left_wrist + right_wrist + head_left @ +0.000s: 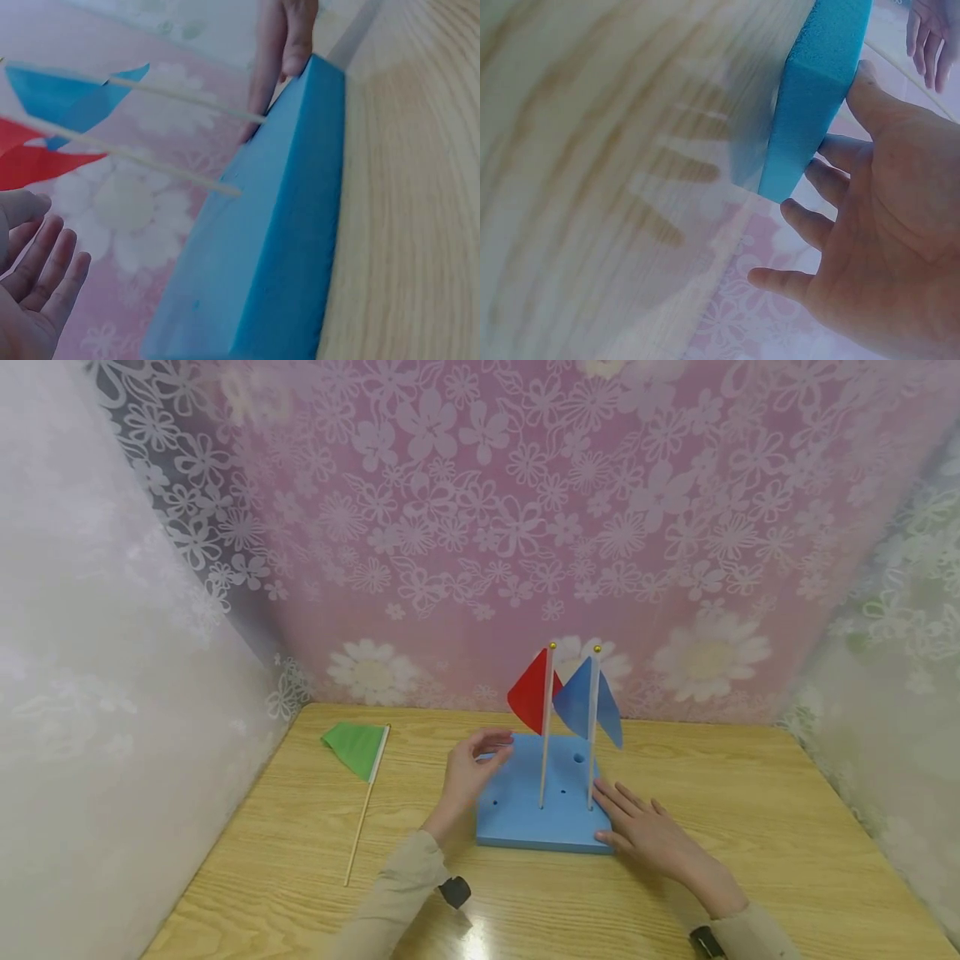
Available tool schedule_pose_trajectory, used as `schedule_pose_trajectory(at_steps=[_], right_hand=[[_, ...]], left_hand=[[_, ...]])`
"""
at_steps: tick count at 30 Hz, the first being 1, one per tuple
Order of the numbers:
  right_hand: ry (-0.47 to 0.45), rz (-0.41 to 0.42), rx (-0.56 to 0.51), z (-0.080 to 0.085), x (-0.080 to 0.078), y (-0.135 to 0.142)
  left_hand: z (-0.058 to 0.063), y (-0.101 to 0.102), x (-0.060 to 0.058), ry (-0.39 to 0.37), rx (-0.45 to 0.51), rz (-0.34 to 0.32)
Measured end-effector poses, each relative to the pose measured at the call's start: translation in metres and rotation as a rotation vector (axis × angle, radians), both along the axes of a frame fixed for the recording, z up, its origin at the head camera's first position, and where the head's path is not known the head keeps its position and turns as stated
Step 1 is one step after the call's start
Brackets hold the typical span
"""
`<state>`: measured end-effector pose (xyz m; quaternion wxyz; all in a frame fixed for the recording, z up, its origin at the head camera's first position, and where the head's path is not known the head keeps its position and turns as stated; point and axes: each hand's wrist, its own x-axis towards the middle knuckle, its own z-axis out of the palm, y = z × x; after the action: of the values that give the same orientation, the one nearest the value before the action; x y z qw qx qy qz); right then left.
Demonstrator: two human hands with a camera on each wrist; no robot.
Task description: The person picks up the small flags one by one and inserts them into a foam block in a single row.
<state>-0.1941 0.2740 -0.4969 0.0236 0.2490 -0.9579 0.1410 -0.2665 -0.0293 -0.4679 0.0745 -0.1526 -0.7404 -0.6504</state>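
A flat blue foam board (517, 827) with small holes lies on the table. Two flags on thin sticks stand upright in it, a red flag (529, 692) and, to its right, a blue flag (574, 700). My left hand (470, 768) is over the board's left edge with its fingers loosely bent; in the left wrist view nothing is between them. My right hand (652, 835) lies at the board's right edge, fingers spread and fairly straight. In the right wrist view its thumb and some fingertips meet the side of the board (810, 97).
A green flag (358, 750) on a stick lies flat on the wooden table (675, 760), left of the board. Behind the table hangs a pink flowered cloth (450, 527), and pale cloth walls (112, 693) close in both sides.
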Motion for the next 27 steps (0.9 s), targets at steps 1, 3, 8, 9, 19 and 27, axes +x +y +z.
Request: schedule_pose_trajectory(at_steps=[1, 3, 8, 9, 19, 27], right_hand=[[-0.004, -0.002, 0.004, 0.000, 0.000, 0.000], [-0.022, -0.007, 0.008, 0.002, 0.001, -0.001], [-0.040, -0.013, 0.010, 0.007, 0.003, -0.003], [-0.040, -0.013, 0.009, 0.007, 0.003, -0.003], [-0.040, -0.009, 0.016, 0.005, 0.001, -0.002], [-0.031, -0.013, 0.018, 0.004, 0.001, -0.002]], left_hand=[[0.003, -0.006, 0.000, -0.007, 0.010, 0.009], [0.004, -0.018, -0.003, -0.006, 0.031, 0.027], [0.000, -0.053, -0.012, 0.019, 0.043, 0.086], [0.000, -0.060, -0.013, 0.023, 0.043, 0.101], [0.002, -0.130, -0.013, 0.013, 0.060, 0.215], [-0.005, -0.177, 0.001, -0.144, -0.094, 0.272]])
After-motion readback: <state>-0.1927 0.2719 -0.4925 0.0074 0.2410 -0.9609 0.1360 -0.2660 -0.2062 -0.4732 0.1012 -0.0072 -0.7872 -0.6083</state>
